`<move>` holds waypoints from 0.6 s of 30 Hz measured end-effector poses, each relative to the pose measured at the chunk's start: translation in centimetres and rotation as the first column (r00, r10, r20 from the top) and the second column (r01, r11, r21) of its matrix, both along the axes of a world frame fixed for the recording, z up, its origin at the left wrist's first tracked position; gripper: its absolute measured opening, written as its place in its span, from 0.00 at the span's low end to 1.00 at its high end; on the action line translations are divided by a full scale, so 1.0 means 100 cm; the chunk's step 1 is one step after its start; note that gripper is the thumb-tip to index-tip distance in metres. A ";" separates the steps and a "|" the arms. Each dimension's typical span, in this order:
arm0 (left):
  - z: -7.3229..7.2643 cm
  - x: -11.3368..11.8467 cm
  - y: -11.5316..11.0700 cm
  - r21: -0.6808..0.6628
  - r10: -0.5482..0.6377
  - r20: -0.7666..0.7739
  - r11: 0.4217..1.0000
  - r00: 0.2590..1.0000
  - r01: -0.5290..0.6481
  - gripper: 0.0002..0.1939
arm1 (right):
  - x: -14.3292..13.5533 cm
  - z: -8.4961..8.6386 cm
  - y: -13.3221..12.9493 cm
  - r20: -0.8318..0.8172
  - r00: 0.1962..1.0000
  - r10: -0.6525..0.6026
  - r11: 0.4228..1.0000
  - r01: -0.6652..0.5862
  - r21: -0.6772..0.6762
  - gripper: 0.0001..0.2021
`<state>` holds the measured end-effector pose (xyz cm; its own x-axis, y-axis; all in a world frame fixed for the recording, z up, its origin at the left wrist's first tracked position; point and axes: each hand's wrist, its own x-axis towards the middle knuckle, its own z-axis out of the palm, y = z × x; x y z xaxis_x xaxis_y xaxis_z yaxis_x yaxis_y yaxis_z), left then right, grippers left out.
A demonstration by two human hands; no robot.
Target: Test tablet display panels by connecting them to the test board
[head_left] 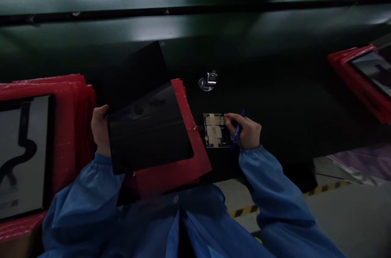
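My left hand (101, 131) grips the left edge of a black display panel (149, 132), thumb on top. The panel is tilted and partly overlaps a red foam sheet (171, 178). A thin flat cable (195, 128) runs from the panel side to a circuit board (214, 131) with strips of yellowish tape. At the board's right edge, my right hand (247, 131) is closed, with a blue marker pen (237, 130) held across its fingers. Its thumb and fingertip meet at the board's upper right corner; whether they pinch the board is hard to see.
Beyond the board stands a small metal tally counter (208, 80). Red foam sheets (69, 127) with a display panel (27, 156) on top are stacked at left. Another red stack (351, 66) lies at far right on the dark bench. A pale purplish bag (366, 164) is below it.
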<state>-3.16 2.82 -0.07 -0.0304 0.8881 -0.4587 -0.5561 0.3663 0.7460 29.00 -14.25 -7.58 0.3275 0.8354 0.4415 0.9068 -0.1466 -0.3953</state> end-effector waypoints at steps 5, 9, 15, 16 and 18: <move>0.002 0.000 -0.003 -0.082 -0.039 0.087 0.996 0.995 0.046 0.14 | 0.001 -0.003 -0.001 0.061 0.998 0.003 1.000 -0.004 0.010 0.13; 0.006 0.004 -0.008 -0.065 -0.044 0.109 0.997 0.993 0.051 0.12 | -0.006 0.013 0.005 0.068 0.998 -0.002 0.995 -0.005 0.095 0.12; 0.007 0.010 -0.012 -0.091 -0.187 0.180 0.974 0.966 0.206 0.13 | -0.059 0.071 0.039 -0.179 0.964 0.198 0.931 -0.128 0.341 0.11; 0.006 0.011 -0.013 -0.099 -0.184 0.188 0.974 0.965 0.205 0.12 | -0.069 0.078 0.044 -0.172 0.935 0.309 0.911 -0.239 0.336 0.13; 0.005 0.013 -0.014 -0.103 -0.178 0.193 0.974 0.965 0.200 0.09 | -0.087 0.087 0.053 -0.093 0.860 0.502 0.840 -0.459 0.288 0.17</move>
<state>-1.90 1.40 0.45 0.2259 0.8076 -0.5447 -0.5901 0.5584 0.5831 20.35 -8.94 1.17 -0.0037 0.7756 0.6312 0.7592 0.4129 -0.5030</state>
